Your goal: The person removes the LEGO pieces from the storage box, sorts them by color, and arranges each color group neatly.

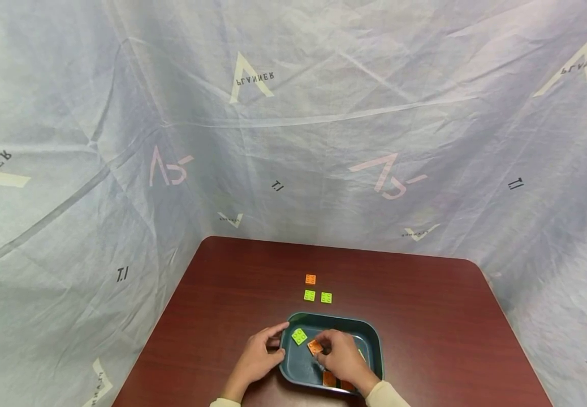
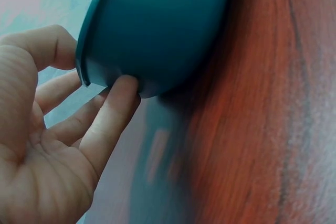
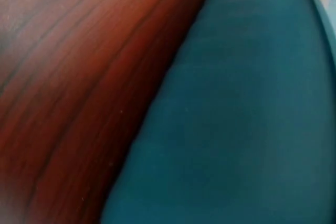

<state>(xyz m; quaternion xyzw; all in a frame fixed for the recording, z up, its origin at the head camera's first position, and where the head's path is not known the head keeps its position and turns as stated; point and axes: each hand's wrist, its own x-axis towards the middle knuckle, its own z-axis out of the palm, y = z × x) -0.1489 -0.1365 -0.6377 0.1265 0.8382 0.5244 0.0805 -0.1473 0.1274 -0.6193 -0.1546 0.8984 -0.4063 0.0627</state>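
A dark teal tray (image 1: 293, 377) lies at the near side of the table, holding several toy building bricks. My right hand (image 1: 343, 353) reaches inside it and pinches an orange building brick (image 1: 315, 347) between thumb and fingers. To the left of that brick is a lime-green brick (image 1: 299, 337) on the tray floor. Another orange brick (image 1: 329, 379) lies near the front wall, partly covered by my right hand. Outside the tray, my left hand (image 1: 257, 359) touches its left end with spread fingers. In the left wrist view, fingertips rest against the teal tray (image 2: 157, 24).
Beyond the tray, an orange brick (image 1: 311, 279) sits behind two lime-green bricks, the left one (image 1: 309, 295) and the right one (image 1: 326, 298). The dark red wooden table (image 1: 426, 316) ends at a hanging printed sheet (image 1: 314, 169). Tray wall (image 3: 236, 103) fills the right wrist view.
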